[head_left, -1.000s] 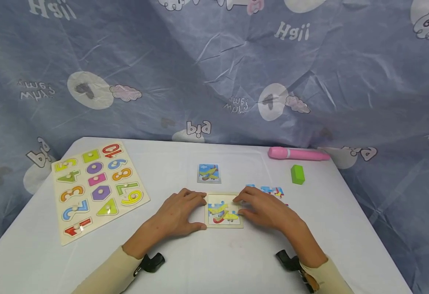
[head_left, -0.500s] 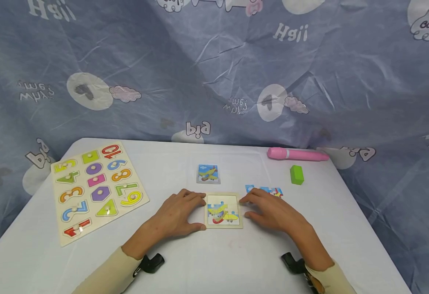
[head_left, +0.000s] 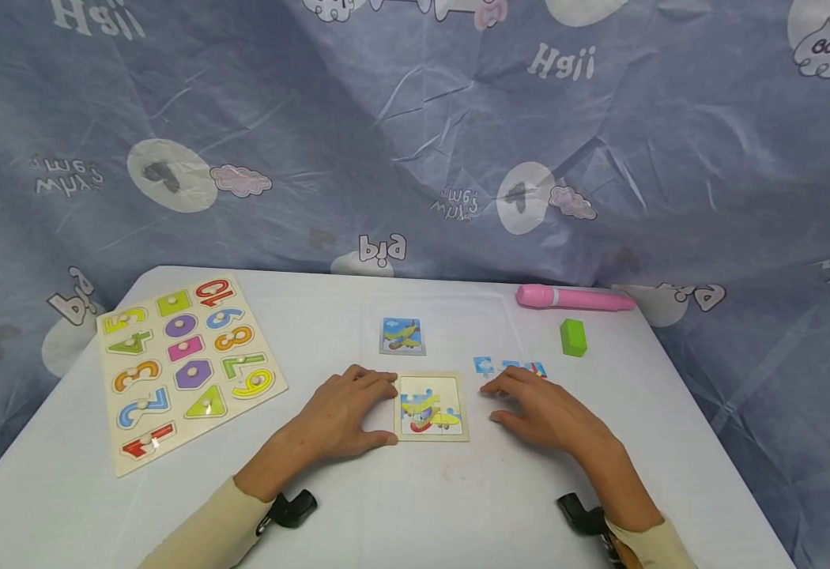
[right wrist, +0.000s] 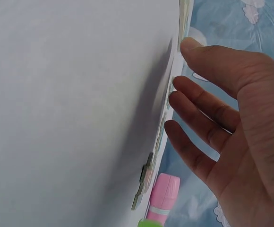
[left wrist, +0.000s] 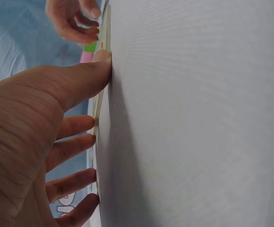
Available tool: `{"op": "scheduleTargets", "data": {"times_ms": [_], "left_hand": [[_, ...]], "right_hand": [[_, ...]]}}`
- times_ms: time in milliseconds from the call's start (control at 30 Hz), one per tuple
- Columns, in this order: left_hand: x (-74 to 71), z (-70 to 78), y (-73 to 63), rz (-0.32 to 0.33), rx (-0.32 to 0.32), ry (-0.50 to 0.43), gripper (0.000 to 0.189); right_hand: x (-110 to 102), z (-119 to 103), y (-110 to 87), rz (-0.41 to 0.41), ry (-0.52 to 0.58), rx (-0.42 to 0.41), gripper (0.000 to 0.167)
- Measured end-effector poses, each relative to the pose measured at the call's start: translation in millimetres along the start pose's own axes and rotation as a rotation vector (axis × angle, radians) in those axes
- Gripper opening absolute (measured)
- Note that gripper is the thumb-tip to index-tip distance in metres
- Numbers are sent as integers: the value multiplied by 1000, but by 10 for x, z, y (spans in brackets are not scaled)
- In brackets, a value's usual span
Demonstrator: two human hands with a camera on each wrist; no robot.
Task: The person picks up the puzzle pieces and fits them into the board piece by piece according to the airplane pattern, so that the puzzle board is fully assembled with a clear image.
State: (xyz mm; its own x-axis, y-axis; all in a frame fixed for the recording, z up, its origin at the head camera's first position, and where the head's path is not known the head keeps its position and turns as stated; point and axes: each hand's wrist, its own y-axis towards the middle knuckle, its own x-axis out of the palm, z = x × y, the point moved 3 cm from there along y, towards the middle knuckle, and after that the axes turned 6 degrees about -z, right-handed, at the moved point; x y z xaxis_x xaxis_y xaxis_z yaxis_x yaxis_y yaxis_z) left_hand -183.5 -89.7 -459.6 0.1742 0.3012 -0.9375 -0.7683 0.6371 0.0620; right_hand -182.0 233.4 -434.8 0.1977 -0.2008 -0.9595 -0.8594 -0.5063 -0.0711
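Tabletop (head_left: 478, 417) separates the puzzle frame's (head_left: 431, 438) right edge from the right hand (head_left: 541, 411); the left hand (head_left: 342, 412) contacts its left edge; fingers (left wrist: 75, 149) are spread on both.

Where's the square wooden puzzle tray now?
In head view, the tray lies at lower centre, between left hand and right hand, below the square blue airplane picture.

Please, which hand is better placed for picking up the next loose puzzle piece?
Probably the right hand: it holds nothing and is beside the loose, flat, mostly blue puzzle pieces. The left hand touches the left edge of the square, pale wooden puzzle frame, farther from those pieces.
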Motion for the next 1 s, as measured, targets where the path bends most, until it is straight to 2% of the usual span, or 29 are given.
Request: {"op": "scheduleTargets", "data": {"times_ms": [767,1000], "left_hand": [[-7,7,1,-12,-3,-2,64],[-15,4,-3,0,3,2,63]], "right_hand": [[-101,257,-190,22,38,49,38],[-135,360,-280,15,75,113,41]]}}
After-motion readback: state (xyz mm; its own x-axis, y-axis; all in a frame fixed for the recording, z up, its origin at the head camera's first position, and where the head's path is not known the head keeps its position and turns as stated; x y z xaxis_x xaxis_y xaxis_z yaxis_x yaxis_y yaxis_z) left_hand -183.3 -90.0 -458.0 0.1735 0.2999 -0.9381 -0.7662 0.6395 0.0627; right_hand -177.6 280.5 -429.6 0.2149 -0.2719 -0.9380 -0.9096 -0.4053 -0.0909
